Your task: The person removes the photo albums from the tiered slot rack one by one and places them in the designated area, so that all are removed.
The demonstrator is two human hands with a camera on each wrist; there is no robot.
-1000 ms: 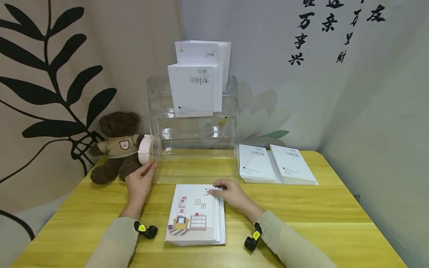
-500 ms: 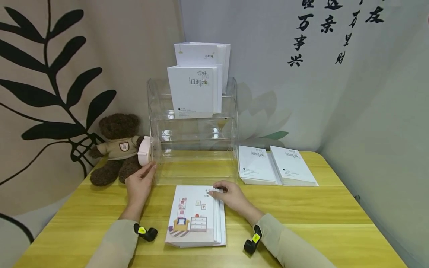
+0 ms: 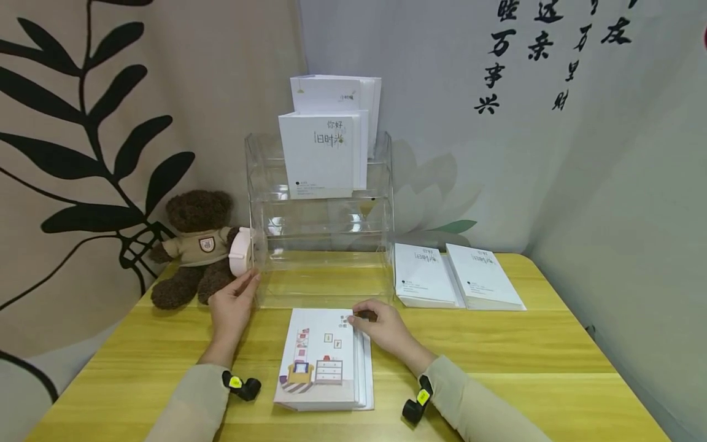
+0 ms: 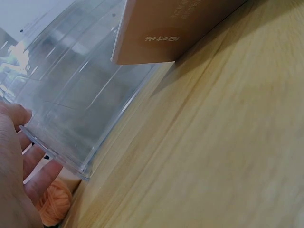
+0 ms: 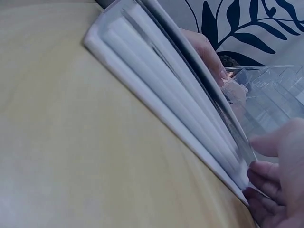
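Note:
A clear acrylic display rack (image 3: 326,241) stands at the back of the table. My left hand (image 3: 232,310) pinches the lower front edge of its left side, thumb inside and fingers outside, as the left wrist view shows. In front of the rack lies a thick white notebook (image 3: 317,353), with an armchair and drawers printed on its cover. My right hand (image 3: 386,328) grips its upper right corner, thumb on top and fingers (image 5: 263,187) at the side edge. The right wrist view shows several layers between its covers.
White notebooks (image 3: 317,162) stand in the rack's upper tiers. Two more notebooks (image 3: 483,276) lie to the right of the rack. A brown teddy bear (image 3: 199,245) and a pale pink object (image 3: 240,252) sit left of it. Orange yarn (image 4: 54,202) shows beside the rack.
The head view has shifted slightly, so everything appears a little lower. Both hands keep their places on the rack and the notebook.

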